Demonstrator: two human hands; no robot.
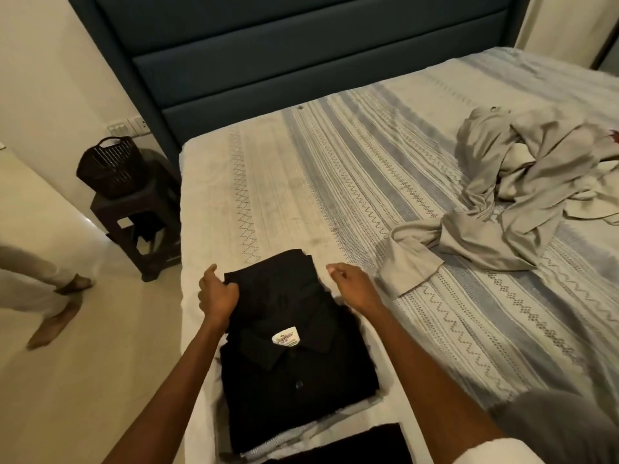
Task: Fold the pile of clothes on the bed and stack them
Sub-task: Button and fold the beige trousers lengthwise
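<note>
Nearest, at the bottom edge: a flat dark slab of cloth (338, 442), already squared off, and beside it a pale patterned layer peeking out under the black.

Just beyond, on the near left corner of the bed (335, 169) — the black shirt (294, 363), collar toward the far side, white neck label showing, one button visible, matte and smooth, folded to a tidy rectangle. Above the collar, a second fold of black fabric, either the same shirt's tail or another piece; hard to say which.

Left hand (217, 293) gripping the left edge of that upper black fold, fingers curled round the cloth. Right hand (351, 286) hovering at the right edge, fingers loosely bent, nothing pinched as far as can be seen — apparently open.

Step in hand, by the look of it: squaring and settling the black garment on the stack. Next move probably calls for a smoothing press, then a reach far right.

Out there, well apart from the stack — the unfolded pile (516, 189): beige-grey, thin, rumpled, a cuffed sleeve trailing toward the near side, a speck of red at the far right edge. Plenty left to fold.

Bedspread woven, striped cream and blue-grey with zigzag rows. Farthest off, a padded dark teal headboard (301, 45).
</note>
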